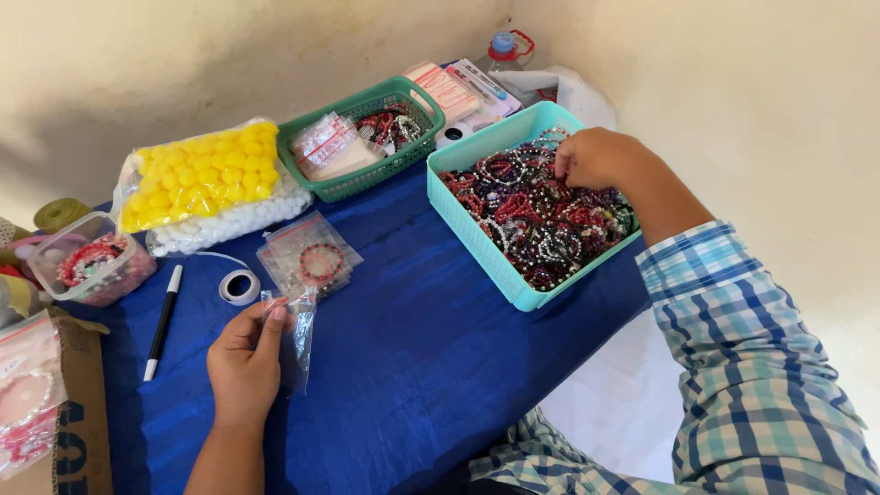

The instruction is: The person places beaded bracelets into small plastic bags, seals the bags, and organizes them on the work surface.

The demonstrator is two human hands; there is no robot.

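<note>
Clear plastic bag (298,337) pinched upright in the left hand (246,362), over the blue table's (412,348) near edge.
Right hand (596,158) closed into beaded bracelets (541,220) filling the turquoise basket (477,234) at the far right corner; the green basket (353,188) beside it holds bagged bracelets.

Blue-clothed table (412,348), teal basket (477,240), green basket (353,188), pen (162,323), tape roll (240,287)

Bracelet basket (477,240) right of the bagged bracelets (312,259), pen (163,321) far left
</note>
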